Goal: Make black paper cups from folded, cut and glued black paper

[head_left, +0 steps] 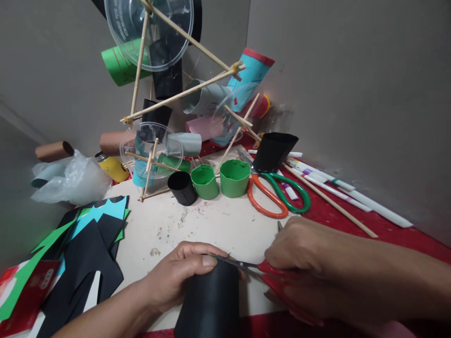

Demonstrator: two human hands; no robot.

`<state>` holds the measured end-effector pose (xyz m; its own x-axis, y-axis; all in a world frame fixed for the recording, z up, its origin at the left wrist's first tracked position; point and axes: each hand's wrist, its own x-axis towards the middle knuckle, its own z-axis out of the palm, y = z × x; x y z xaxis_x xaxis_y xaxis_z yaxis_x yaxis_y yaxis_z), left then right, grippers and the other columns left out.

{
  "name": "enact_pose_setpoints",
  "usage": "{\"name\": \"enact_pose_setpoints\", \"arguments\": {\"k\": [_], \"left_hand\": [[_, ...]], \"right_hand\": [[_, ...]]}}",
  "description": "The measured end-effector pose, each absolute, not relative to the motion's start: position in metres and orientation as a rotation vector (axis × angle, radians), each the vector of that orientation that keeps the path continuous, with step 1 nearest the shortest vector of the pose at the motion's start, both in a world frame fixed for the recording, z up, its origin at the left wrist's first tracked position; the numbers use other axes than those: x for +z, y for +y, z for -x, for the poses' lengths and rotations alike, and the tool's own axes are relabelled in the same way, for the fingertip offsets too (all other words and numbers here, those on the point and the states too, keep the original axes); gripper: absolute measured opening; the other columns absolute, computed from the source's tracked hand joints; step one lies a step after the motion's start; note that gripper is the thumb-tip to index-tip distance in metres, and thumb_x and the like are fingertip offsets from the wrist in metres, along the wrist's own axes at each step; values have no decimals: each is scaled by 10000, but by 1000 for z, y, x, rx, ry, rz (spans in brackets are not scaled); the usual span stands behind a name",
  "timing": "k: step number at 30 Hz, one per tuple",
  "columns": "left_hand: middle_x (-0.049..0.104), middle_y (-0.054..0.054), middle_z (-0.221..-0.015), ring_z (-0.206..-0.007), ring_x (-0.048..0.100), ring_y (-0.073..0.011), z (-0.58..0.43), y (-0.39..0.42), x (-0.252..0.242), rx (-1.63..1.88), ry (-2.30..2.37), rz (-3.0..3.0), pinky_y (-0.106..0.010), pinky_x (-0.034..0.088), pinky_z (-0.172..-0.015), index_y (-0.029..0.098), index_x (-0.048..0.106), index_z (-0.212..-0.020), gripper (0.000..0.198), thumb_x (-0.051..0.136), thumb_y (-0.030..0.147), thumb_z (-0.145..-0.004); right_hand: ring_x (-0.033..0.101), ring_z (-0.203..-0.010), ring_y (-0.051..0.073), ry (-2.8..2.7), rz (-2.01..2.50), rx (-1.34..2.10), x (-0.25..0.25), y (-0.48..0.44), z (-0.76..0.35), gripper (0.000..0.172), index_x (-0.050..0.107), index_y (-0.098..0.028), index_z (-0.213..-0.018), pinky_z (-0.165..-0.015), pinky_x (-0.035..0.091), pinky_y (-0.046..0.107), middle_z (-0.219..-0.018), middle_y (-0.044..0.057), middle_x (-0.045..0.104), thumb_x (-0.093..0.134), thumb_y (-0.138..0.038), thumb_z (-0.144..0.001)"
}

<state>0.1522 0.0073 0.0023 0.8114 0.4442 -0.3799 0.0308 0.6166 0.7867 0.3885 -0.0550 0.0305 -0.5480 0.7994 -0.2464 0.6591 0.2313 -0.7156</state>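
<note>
My left hand (192, 265) grips a black paper tube (211, 300) near its upper rim, thumb on the outside. The tube stands tilted toward me at the front of the board. In my right hand (299, 263) is a pair of red-handled scissors (262, 268), fingers closed round the handles. The blades reach across the tube's upper rim, close to my left thumb. Just behind stand a short black paper cup (182, 188) and two green paper cups (204, 182), (235, 178). My right fingers are partly hidden and blurred.
Larger scissors with orange and green handles (278, 195) lie behind my right hand, beside a black paper tube (273, 151). Cut paper scraps (95, 253) spread at left. A stick frame (183, 96) with clear plastic lids stands at the back. Rolled white sticks (352, 197) lie at right.
</note>
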Motion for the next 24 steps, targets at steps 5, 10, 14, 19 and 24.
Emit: {"name": "enact_pose_setpoints", "arguments": {"k": [5,10,14,19,24], "left_hand": [[768,-73,-888,-723,661,-131,-152,8,2,250,624,-872,-204,468,-693,161,778,-925,279,740,362,-735],[753,-38,-816,-671,617,-113,-153,6,2,243,732,-891,-209,444,-691,179,788,-866,297,812,377,-646],[739,-33,-773,-640,590,-108,-153,4,1,225,780,-899,-207,420,-649,182,790,-854,333,832,410,-615],[745,-10,-774,-634,598,-89,-151,4,0,249,738,-881,-185,425,-646,211,792,-840,285,835,397,-628],[751,-65,-807,-659,620,-121,-153,2,3,211,687,-895,-209,451,-679,147,784,-903,350,796,412,-673]], "right_hand": [[512,-430,69,-2326,1415,1280,30,-53,-388,240,662,-189,-589,-409,309,144,-508,-51,629,494,-68,-711],[329,-407,61,-2335,1519,1142,26,-55,-385,168,485,-181,-505,-370,229,161,-445,-74,409,553,-107,-639],[269,-417,54,-2371,1424,1114,24,-56,-386,223,397,-181,-505,-373,193,169,-453,-85,354,549,-86,-637],[250,-410,52,-2363,1355,1104,25,-57,-389,217,446,-178,-507,-376,183,182,-454,-91,339,555,-56,-650],[344,-392,65,-2371,1296,1138,27,-58,-390,213,607,-183,-571,-408,245,196,-458,-70,478,527,-45,-712]]}}
